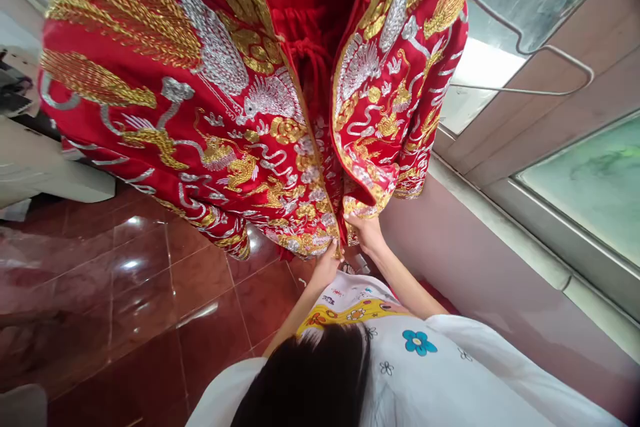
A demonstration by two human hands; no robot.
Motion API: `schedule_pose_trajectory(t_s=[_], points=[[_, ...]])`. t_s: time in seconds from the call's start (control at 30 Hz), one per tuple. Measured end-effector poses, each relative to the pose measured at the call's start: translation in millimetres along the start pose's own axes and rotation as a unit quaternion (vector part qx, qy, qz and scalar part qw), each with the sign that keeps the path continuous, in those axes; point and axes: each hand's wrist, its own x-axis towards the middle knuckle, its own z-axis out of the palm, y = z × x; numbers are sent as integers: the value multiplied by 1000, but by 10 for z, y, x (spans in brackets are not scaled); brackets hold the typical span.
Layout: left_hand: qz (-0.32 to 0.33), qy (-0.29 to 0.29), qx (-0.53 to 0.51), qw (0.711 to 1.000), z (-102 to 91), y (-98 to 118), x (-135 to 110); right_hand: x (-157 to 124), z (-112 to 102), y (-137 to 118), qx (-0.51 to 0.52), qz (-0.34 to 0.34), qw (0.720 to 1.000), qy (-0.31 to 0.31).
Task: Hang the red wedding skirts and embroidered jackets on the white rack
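Pinching tight, our L hand [327,265] is clamped on the red embroidered robe [210,100] at its hem. R hand [367,230], just at 1 o'clock of L, grips the other panel's hem. Robe hangs at 12 o'clock w/ tiled floor [125,293] at 8.

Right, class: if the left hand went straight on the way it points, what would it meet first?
The red embroidered garment: the left hand seems to be pinching its hem, close beside the right hand.
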Motion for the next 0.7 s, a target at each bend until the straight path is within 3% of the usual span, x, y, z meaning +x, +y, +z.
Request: schedule_pose_trajectory(t_s=[0.13, 0.23, 0.4, 0.7], points=[[7, -11, -9, 1000, 69, 113, -55, -102, -248, 151, -40, 55, 996, 53], [9, -14, -6, 1000, 129, 129, -40, -176, -349, 272, -53, 59, 995, 63], [20, -32, 29, 999, 194, 119, 29, -200, -358, 377, -16, 82, 995, 53], [19, -32, 48, 998, 139, 108, 53, -211, -319, 374, 19, 99, 994, 37]])
